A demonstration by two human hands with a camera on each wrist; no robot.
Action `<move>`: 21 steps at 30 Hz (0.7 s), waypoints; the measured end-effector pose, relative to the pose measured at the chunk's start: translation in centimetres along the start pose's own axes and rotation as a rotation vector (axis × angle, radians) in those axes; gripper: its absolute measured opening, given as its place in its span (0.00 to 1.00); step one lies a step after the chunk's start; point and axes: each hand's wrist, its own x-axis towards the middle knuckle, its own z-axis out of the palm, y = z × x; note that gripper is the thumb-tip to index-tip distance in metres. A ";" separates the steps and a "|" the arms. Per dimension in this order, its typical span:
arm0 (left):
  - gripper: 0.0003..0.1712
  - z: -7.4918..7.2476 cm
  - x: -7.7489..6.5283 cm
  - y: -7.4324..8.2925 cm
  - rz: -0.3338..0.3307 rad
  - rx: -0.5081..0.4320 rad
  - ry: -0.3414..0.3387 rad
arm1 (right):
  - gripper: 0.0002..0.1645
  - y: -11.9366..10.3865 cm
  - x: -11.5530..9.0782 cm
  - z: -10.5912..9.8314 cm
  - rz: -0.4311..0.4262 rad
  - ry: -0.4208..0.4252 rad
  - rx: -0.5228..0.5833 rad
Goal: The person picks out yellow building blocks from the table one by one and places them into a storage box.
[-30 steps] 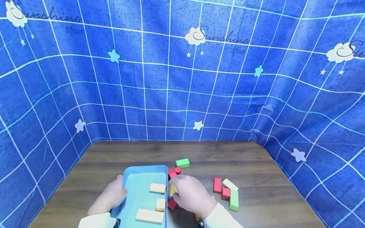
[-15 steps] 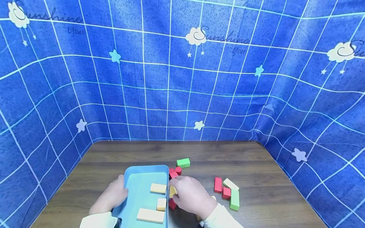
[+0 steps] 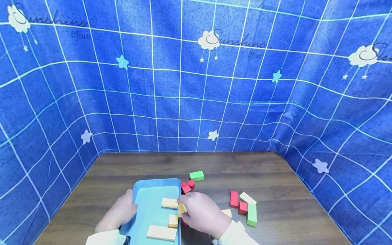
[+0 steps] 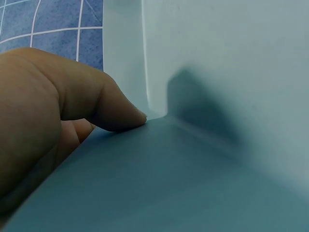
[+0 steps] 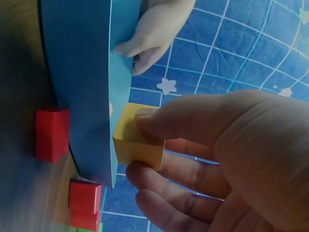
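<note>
My left hand [image 3: 120, 209] grips the left rim of a light blue plastic tray [image 3: 145, 204], with the thumb over the inside in the left wrist view. Three pale wooden blocks lie in the tray: a short bar [image 3: 169, 203], a cube [image 3: 173, 221] and a longer bar [image 3: 161, 232]. At the tray's right wall, my right hand [image 3: 203, 212] pinches a yellow block [image 5: 137, 145] between thumb and fingers. In the right wrist view this block is level with the rim of the blue wall [image 5: 82, 87]. A red block [image 5: 52, 134] lies outside that wall.
Behind my right hand are red blocks [image 3: 185, 187], a red cylinder [image 3: 191, 184] and a green block [image 3: 196, 176]. To the right lie a red block [image 3: 234, 199], a red cube [image 3: 243, 207], a cream block [image 3: 247, 198] and a green block [image 3: 251, 214]. A blue curtain [image 3: 196, 85] surrounds the table.
My right hand has carried the yellow block up and slightly left, from beside the tray to its right rim. The left hand keeps its hold.
</note>
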 end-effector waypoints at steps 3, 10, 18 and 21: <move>0.37 0.1 0.0 0.0 0.002 -0.004 0.002 | 0.19 -0.1 0.0 0.2 -0.029 0.020 -0.008; 0.36 0.1 0.1 -0.2 0.007 -0.005 0.011 | 0.19 -0.5 0.1 0.6 -0.083 0.068 -0.006; 0.35 0.1 0.2 -0.3 0.012 -0.002 0.019 | 0.18 -0.5 0.1 1.1 -0.134 0.082 -0.016; 0.36 0.2 0.3 -0.4 0.016 0.004 0.016 | 0.18 -0.4 0.1 1.2 -0.149 0.077 -0.020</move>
